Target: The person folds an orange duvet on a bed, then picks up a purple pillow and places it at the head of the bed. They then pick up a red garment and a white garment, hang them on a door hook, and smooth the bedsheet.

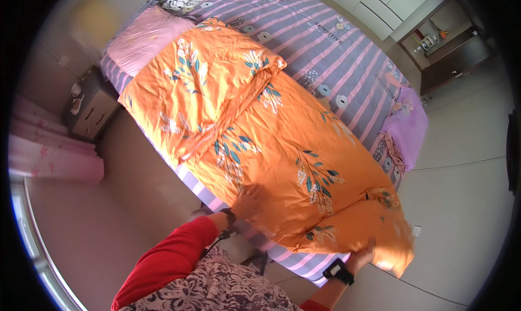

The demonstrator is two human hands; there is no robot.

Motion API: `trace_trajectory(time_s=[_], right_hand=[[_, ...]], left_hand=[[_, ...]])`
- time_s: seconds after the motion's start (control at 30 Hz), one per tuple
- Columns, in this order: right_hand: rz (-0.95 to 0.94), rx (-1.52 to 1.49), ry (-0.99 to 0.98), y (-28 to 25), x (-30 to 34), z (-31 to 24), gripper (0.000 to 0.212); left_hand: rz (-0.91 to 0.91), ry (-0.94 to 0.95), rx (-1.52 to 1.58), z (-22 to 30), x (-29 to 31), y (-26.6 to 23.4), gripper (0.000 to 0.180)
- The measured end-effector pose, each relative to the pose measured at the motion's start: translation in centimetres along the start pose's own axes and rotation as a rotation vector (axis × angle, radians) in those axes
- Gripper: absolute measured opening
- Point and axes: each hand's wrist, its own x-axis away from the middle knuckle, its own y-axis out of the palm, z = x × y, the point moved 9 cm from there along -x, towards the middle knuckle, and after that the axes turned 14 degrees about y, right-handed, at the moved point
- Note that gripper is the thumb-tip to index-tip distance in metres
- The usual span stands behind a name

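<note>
An orange quilt [271,164] with white flowers and green leaves lies along the near side of the bed, its upper part folded back on itself. My left hand [248,201] rests flat on the quilt's near edge, fingers stretched out. At the quilt's foot end, my right hand [361,256] grips its edge, with the thumb on top and the other fingers mostly hidden. The cloth beside that hand is bunched, and its corner is blurred. Under the quilt shows a grey, pink and lilac striped sheet [353,67].
A pink pillow [146,37] lies at the bed's head. Purple cloth [407,126] hangs over the far foot corner. A bedside cabinet [92,107] stands left, near a pink curtain [54,153]. An open cabinet [456,53] is at the far right.
</note>
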Motion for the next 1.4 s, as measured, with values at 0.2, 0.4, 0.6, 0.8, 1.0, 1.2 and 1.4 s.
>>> trace_trajectory(time_s=[0.2,0.4,0.6,0.8,1.0,1.2,1.4], right_hand=[[-0.265,1.039,-0.367,29.6,5.4,7.2,0.040],[-1.050,1.128,-0.274,42.0,16.4,18.8,0.053],[-0.967,1.361,-0.409,42.5,16.5,22.6,0.046],[-1.096,1.370,-0.238,42.6,19.1,20.1,0.052],[-1.093,0.535,0.341,52.0,19.8,17.9,0.044],[-0.566,0.398,0.500,60.5,12.7,28.1,0.068],[-0.409,0.234,0.556,62.8,10.2,29.5,0.055]], left_hand=[[-0.068,0.137,0.359,-7.9,7.5,-2.3,0.048],[0.191,-0.375,0.800,-14.0,14.0,-3.0,0.038],[0.154,-0.490,0.423,-21.1,21.1,0.0,0.026],[0.772,-1.455,1.547,-28.1,32.4,-0.1,0.033],[1.340,-1.092,1.739,-37.6,29.4,-6.9,0.052],[1.165,-0.255,2.487,-40.9,24.7,-13.8,0.060],[1.449,-1.012,1.775,-53.9,34.9,-17.8,0.069]])
